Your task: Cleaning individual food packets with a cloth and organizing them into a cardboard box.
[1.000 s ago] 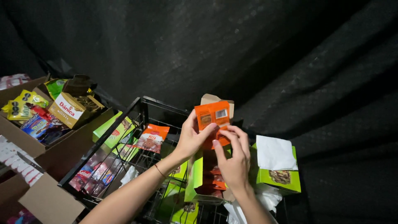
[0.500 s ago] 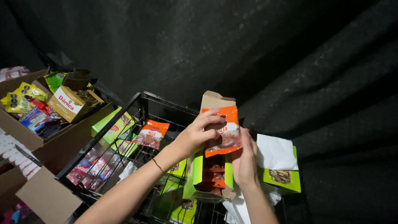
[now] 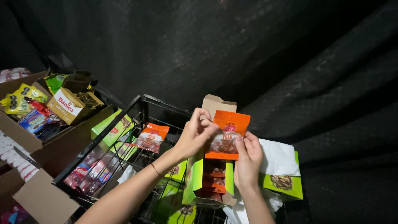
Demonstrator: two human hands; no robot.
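Orange snack packet (image 3: 227, 137) sits upright between both hands, directly above the open green box (image 3: 207, 182) that stands below them with more orange packets (image 3: 214, 179) showing inside. Left hand (image 3: 195, 135) grips the packet's left edge, fingers curled and thumb pressed to the front near the top corner. Right hand (image 3: 248, 159) holds the lower right side, fingers half closed along the edge and thumb on the front. A tan cardboard flap (image 3: 217, 104) rises just behind the packet. To the left of the left hand, a black wire rack (image 3: 137, 108) carries another orange packet (image 3: 150, 137) and green boxes (image 3: 112, 129). Just right of the right hand lies a white sheet (image 3: 278, 157) on a green box (image 3: 286, 186). Well to the left, a brown carton (image 3: 54, 151) holds mixed snack packs.
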